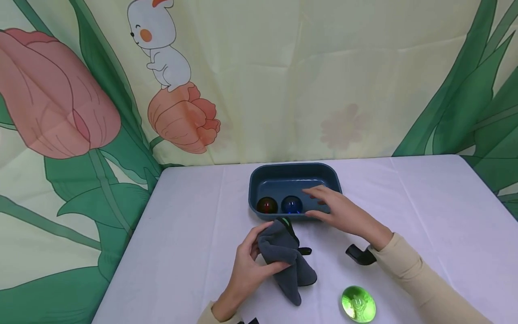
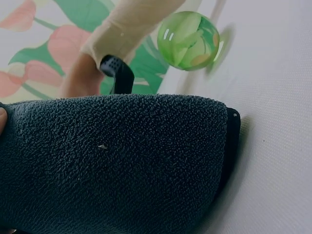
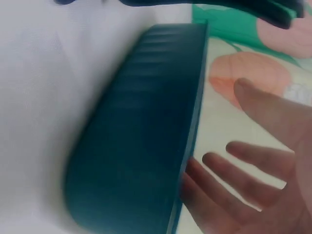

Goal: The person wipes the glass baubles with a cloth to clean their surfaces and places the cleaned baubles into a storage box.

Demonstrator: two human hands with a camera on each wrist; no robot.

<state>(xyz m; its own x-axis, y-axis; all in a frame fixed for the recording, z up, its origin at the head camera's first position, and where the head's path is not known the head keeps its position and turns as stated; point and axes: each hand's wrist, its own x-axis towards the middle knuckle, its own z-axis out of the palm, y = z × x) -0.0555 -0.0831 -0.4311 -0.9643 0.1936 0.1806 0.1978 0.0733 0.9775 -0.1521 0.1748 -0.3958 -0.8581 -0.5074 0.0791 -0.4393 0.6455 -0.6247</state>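
Observation:
My left hand (image 1: 247, 271) grips a folded dark grey cloth (image 1: 279, 245) with a black edge, just in front of a dark blue tray (image 1: 295, 169). The cloth (image 2: 112, 161) fills much of the left wrist view. Inside the tray, near its front wall, sit a dark red ball (image 1: 267, 205) and a clear blue ball (image 1: 292, 204). Over the tray's right front part reaches my right hand (image 1: 340, 209), fingers spread and nothing held. In the right wrist view its fingertips reach past the rim of the tray (image 3: 141, 117), partly hidden by it.
A clear green ball (image 1: 358, 304) lies on the white tablecloth (image 1: 182, 252) at the front right, close to the right forearm. Black wrist mounts (image 1: 360, 255) stick out from the sleeves. Behind the table hangs a curtain (image 1: 263, 90) printed with tulips and a rabbit.

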